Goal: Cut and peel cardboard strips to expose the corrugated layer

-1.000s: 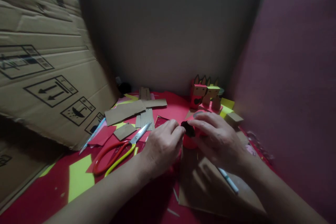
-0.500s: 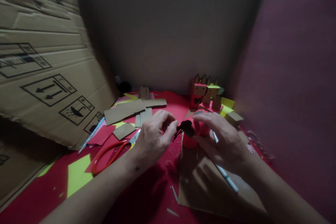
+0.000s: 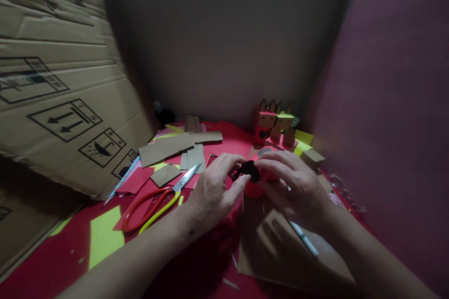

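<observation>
My left hand [image 3: 215,187] and my right hand [image 3: 296,187] meet over a small red paper figure [image 3: 253,189] standing on a brown cardboard sheet [image 3: 273,247]. The fingertips of both hands pinch a small black paper piece [image 3: 249,170] against the top of the red figure. A white pen [image 3: 304,239] lies under my right hand, tucked along the palm. Orange-and-yellow scissors [image 3: 157,201] lie just left of my left hand on the red surface.
Two finished paper animal figures, red [image 3: 264,126] and yellow [image 3: 285,124], stand at the back. Cardboard strips [image 3: 168,147] and red and yellow paper scraps [image 3: 105,236] litter the left. A big cardboard panel [image 3: 59,79] leans on the left; a maroon wall [image 3: 396,103] closes the right.
My left hand lifted off the black piece half a second ago, covering the scissor blades. It has now come back and pinches the piece again with the right hand.
</observation>
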Demonstrator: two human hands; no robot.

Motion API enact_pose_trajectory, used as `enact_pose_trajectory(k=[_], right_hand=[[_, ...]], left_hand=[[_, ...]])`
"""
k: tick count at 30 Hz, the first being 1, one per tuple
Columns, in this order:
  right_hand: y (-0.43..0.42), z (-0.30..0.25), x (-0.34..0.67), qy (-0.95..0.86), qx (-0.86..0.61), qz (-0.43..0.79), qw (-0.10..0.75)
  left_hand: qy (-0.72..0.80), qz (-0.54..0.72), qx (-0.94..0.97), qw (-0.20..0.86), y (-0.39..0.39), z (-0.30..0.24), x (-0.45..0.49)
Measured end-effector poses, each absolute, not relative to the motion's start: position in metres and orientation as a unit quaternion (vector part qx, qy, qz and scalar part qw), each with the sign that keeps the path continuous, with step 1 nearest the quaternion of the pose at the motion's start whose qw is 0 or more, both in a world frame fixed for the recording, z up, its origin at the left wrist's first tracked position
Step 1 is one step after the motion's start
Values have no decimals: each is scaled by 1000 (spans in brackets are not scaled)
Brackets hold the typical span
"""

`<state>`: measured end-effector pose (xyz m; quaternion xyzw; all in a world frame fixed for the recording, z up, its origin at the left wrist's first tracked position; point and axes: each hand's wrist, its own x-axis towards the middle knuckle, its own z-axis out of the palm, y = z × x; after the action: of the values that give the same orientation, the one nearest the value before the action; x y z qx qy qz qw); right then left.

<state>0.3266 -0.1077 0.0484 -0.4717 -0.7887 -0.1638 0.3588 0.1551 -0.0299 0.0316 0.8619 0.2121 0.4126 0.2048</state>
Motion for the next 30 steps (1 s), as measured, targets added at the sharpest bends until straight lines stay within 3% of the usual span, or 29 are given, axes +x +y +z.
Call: enact_pose_trajectory(k=[17,26,30], right_hand=[[-109,49,326,-789,-481,-162,346],[-108,47,327,-776,-474,-133,394],[-114,57,327,-739,-474,-119,464]], left_hand=[[220,416,860,197,-27,33,154],[307,425,812,257,-12,31,153],[342,432,782,293,-1,24,153]])
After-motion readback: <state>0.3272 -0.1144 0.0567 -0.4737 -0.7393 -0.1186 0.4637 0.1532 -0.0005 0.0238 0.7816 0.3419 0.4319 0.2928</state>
